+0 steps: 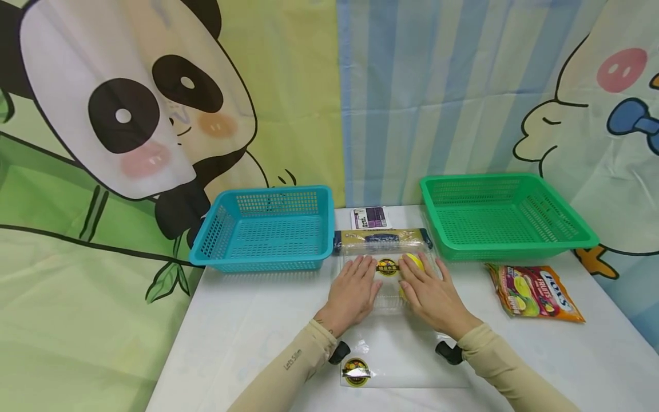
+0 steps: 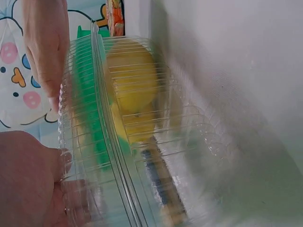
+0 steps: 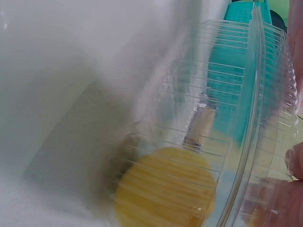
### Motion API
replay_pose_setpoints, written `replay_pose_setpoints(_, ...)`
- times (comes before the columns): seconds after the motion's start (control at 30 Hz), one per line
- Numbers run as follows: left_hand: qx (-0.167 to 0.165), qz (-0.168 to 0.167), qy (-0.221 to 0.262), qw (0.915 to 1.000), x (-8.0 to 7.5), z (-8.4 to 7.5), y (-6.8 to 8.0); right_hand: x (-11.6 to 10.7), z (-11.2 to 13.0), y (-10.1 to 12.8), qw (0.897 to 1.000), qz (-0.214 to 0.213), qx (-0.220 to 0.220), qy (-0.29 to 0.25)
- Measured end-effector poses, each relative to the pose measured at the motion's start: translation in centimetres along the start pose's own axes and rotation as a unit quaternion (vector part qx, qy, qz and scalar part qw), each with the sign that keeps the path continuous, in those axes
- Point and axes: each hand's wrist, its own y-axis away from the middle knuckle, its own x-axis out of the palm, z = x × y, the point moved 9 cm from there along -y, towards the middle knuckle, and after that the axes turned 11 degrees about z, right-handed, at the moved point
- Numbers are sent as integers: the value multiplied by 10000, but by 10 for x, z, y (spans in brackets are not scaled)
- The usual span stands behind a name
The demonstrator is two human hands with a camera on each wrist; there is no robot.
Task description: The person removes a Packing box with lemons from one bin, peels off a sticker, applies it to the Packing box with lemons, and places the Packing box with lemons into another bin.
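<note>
A clear plastic clamshell box [image 1: 388, 294] lies on the white table [image 1: 247, 337], with a yellow fruit [image 1: 415, 260] inside and a round sticker [image 1: 387, 267] on its lid. My left hand [image 1: 357, 280] lies flat on the left half of the lid, fingers straight. Flat on the right half, over the fruit, rests my right hand [image 1: 424, 283]. Through the ribbed box [image 2: 156, 156], the left wrist view shows the fruit [image 2: 132, 90], with my left hand [image 2: 28, 179] at the rim. The right wrist view has the fruit [image 3: 165, 194] low inside the box [image 3: 227, 118].
A blue basket [image 1: 265, 229] stands at the back left and a green basket [image 1: 504, 214] at the back right. A long noodle pack [image 1: 383, 239] and a small purple packet [image 1: 369, 217] lie behind the box. A candy bag [image 1: 535, 289] lies right. A flat clear sheet with a sticker [image 1: 401, 355] lies between my forearms.
</note>
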Motion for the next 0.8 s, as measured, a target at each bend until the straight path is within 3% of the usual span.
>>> replay_pose_setpoints(0.1, -8, -51, 129, 9999, -2, 3, 1, 0, -1, -1, 10000, 17, -3, -87)
replay_pose_setpoints(0.23, 19, -499, 604, 9969, -11, 11, 3, -8, -2, -4, 9990, -107, -77, -432)
replay_pose_setpoints(0.4, -74, -1079, 1751, 9786, -26, 30, 13, -29, -17, -2, 9946, -464, -4, -927)
replay_pose_setpoints(0.5, -202, -1057, 2146, 9707, -25, 38, 18, -42, -30, 0, 9905, -746, 74, -1150)
replay_pose_setpoints(0.8, -332, -709, 2608, 9622, -4, 42, 20, -71, -61, 16, 9771, -1628, 35, -1373)
